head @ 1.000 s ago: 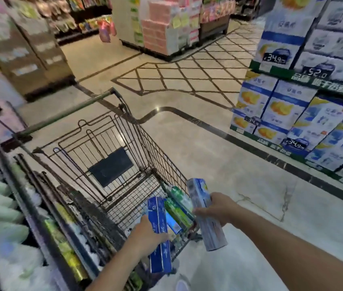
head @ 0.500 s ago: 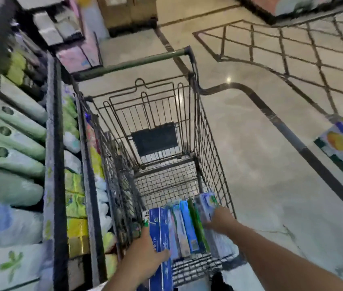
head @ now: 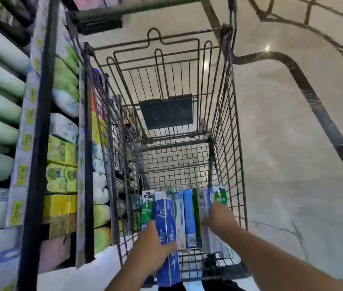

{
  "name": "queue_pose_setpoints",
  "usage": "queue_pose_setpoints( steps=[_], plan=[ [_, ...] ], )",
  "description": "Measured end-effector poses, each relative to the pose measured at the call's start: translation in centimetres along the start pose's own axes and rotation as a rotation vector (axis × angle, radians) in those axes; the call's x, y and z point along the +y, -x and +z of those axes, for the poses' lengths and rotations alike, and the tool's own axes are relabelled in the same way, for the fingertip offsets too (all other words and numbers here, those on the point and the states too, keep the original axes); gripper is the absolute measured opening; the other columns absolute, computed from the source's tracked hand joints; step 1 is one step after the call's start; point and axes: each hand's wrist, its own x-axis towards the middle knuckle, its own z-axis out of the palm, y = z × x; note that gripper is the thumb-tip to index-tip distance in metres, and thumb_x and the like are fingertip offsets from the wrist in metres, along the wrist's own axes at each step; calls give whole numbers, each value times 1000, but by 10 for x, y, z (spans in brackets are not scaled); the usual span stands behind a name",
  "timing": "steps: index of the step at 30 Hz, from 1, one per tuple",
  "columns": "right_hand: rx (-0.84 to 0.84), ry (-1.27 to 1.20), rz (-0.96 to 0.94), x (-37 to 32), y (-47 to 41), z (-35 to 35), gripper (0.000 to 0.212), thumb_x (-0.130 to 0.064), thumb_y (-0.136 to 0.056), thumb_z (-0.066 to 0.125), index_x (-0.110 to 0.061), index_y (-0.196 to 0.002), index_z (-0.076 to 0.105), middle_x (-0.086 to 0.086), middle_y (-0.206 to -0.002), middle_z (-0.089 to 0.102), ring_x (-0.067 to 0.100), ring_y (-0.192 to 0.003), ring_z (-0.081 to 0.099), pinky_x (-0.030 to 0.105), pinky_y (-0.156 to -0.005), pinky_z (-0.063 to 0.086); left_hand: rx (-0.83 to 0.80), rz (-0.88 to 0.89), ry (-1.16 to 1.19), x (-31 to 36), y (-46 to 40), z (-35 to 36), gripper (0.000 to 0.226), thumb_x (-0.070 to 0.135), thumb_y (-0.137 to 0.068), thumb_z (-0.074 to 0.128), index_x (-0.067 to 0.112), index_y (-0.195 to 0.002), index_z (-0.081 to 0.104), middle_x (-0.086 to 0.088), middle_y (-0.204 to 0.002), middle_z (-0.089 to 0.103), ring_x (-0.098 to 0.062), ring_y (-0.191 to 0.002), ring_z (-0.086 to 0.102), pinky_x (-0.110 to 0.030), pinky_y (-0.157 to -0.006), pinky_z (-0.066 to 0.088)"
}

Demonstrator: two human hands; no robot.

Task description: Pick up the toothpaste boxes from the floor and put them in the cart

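A wire shopping cart (head: 232, 122) fills the middle of the view, seen from above. Several toothpaste boxes (head: 188, 217) lie side by side at the near end of its basket. My left hand (head: 151, 250) grips a dark blue toothpaste box (head: 165, 213) on the left of the row, with its near end sticking out past the hand. My right hand (head: 221, 217) holds a white and green toothpaste box (head: 219, 196) against the cart's right wall. A green box (head: 146, 208) lies at the far left of the row.
Store shelves (head: 46, 127) packed with green, yellow and white packages run along the cart's left side, close to it. Pale marble floor (head: 292, 164) with dark inlaid lines spreads to the right. The cart's handle bar (head: 145, 7) crosses the top.
The view has tipped further down over the cart. Both hands have lowered their boxes into the near end of the basket beside the other boxes.
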Motion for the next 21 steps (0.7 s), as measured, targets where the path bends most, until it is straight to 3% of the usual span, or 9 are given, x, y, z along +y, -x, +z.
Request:
queue_pose_setpoints(
  steps=[3, 5, 8, 11, 13, 16, 21],
  plan=[
    [51, -14, -28, 1, -1, 1, 58, -21, -90, 71, -2, -135, 39, -3, -88, 53, 9, -73, 56, 15, -56, 41, -22, 15, -40, 3, -16, 17, 96, 49, -89, 67, 13, -156, 9, -3, -132, 56, -19, -107, 61, -30, -89, 52],
    [58, -30, -43, 3, 0, 2, 66, -26, -89, 72, -4, -139, 35, 0, -92, 57, 13, -79, 59, 21, -64, 48, 2, 40, -71, 8, -29, 30, 93, 51, -86, 68, 14, -153, 16, -7, -127, 59, -21, -101, 64, -35, -86, 55],
    [76, -17, -63, 8, 5, 1, 76, -36, -92, 67, -7, -148, 25, 8, -110, 63, 17, -87, 64, 27, -74, 55, 17, 59, -139, 25, -46, 47, 96, 49, -88, 67, 14, -155, 8, -11, -133, 55, -23, -101, 63, -34, -80, 53],
    [110, -34, -86, 22, 11, -5, 64, -35, -93, 64, -10, -144, 33, 7, -110, 63, 18, -88, 64, 31, -77, 56, 38, 76, -142, 42, -62, 61, 99, 47, -88, 68, 13, -157, 6, -14, -140, 52, -29, -114, 61, -39, -92, 53],
    [127, -40, -103, 30, 15, -7, 54, -32, -95, 62, -12, -138, 37, 3, -101, 62, 15, -81, 62, 25, -67, 53, 60, 93, -178, 50, -70, 68, 97, 46, -90, 67, 9, -156, 7, -14, -144, 50, -29, -120, 58, -39, -98, 51],
    [126, -65, -128, 33, 21, -5, 47, -31, -95, 61, -15, -134, 39, -2, -87, 58, 10, -70, 59, 18, -51, 38, 79, 120, -261, 56, -79, 76, 95, 46, -92, 65, 2, -154, 8, -15, -138, 54, -27, -115, 61, -35, -90, 51],
    [124, -84, -141, 32, 26, -4, 47, -31, -94, 61, -15, -133, 41, 3, -91, 65, 16, -74, 65, 29, -65, 53, 58, 110, -287, 52, -76, 81, 93, 51, -93, 60, 1, -154, 11, -16, -139, 54, -27, -116, 60, -34, -86, 50]
  ],
)
